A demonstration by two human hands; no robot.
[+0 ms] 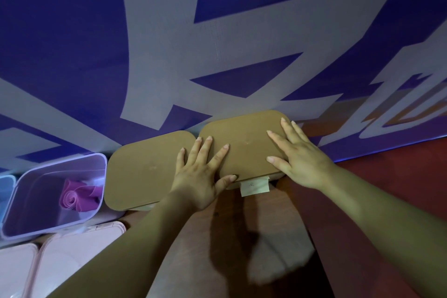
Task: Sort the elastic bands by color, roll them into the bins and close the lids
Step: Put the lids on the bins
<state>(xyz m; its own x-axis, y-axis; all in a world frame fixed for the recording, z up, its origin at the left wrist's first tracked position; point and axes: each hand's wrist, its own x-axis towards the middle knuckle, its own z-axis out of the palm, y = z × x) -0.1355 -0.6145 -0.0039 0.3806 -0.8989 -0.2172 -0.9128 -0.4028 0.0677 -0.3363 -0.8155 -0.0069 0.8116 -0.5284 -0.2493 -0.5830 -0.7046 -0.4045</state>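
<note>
Dim, blue-tinted view, strong wide-angle bending at edges, soft shadows below.

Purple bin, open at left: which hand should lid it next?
Left. The left hand lies nearer the purple bin and pink lids; the right hand rests on the far end of the tan lid.

Single head-worn wide-angle view, forward and downward, close above the right brown lid point(244, 145).

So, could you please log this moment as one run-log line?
left hand: flat on rightmost tan rounded lid | right hand: flat on same lid | translucent purple bin: open, rolled purple band inside
</note>
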